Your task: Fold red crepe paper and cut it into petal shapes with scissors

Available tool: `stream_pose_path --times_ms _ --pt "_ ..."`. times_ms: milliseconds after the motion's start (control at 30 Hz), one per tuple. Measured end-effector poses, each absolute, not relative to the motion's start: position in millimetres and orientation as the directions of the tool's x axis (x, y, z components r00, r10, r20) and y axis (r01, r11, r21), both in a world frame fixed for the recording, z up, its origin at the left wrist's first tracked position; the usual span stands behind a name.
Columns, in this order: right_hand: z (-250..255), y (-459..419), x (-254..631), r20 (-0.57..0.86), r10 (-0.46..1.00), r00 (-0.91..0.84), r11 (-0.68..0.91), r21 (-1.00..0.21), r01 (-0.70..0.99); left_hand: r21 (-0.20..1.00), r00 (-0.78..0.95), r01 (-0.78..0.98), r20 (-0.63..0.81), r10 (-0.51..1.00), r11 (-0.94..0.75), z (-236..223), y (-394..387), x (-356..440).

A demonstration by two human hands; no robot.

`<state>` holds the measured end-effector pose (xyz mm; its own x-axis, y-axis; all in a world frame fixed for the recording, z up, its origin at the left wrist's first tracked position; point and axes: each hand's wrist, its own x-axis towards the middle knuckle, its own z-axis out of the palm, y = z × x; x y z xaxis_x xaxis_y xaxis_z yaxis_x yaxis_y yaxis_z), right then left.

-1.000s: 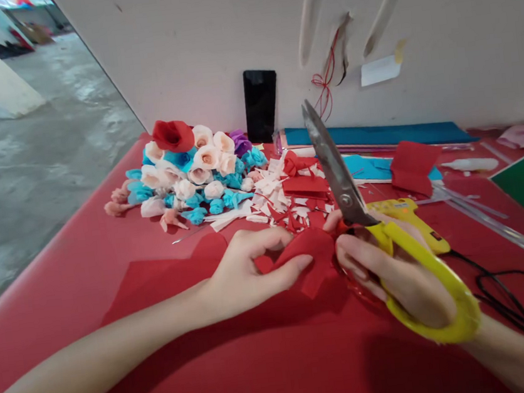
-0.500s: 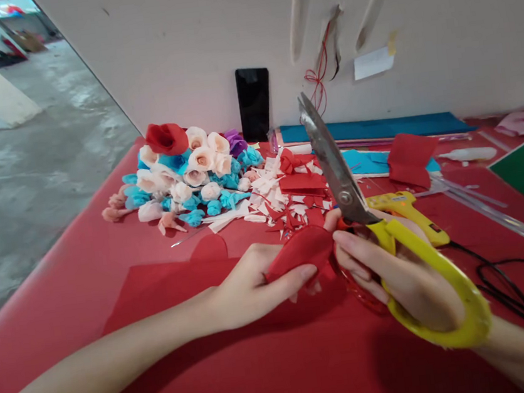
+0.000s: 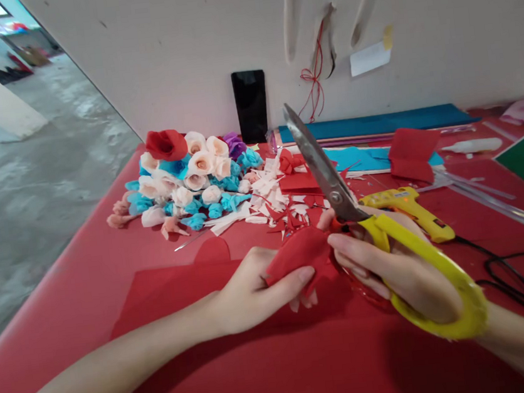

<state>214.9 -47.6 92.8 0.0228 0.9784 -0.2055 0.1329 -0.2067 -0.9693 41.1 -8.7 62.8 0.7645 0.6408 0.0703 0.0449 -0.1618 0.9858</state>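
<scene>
My left hand is closed on a curved red paper petal, thumb on top and fingers beneath. The scissors, with metal blades pointing up and away and a large yellow handle, hang on my right hand. Its thumb and fingertips also pinch the right end of the petal. The scissor blades look closed together and are clear of the petal. Below my hands lies a flat red paper sheet, with a rounded red piece at its far edge.
Paper flowers are heaped at the back left, beside white and red scraps. A phone leans on the wall. At right are a yellow glue gun with a black cord, blue paper and a white bottle.
The view has shifted slightly. The scissors tilt a little further left in my right hand. Both hands keep hold of the petal, which has barely moved.
</scene>
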Motion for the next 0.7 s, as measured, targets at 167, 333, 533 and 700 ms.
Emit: stream_pose_path --times_ms 167,333,533,700 --pt "96 -48 211 -0.195 0.981 0.008 -0.195 -0.974 0.116 0.998 0.815 0.046 -0.014 0.579 -0.041 60 -8 39" --pt "97 -46 215 -0.214 0.962 -0.167 -0.213 -0.977 0.026 0.902 0.944 -0.115 -0.03 0.328 0.416 49 -2 43" --pt "99 -42 221 -0.201 0.94 -0.276 -0.203 -0.979 0.023 0.759 0.958 -0.082 -0.117 0.26 0.646 47 1 47" --pt "96 -45 219 -0.201 0.968 -0.147 -0.199 -0.98 0.03 0.788 0.901 -0.165 -0.124 0.416 0.593 46 -3 46"
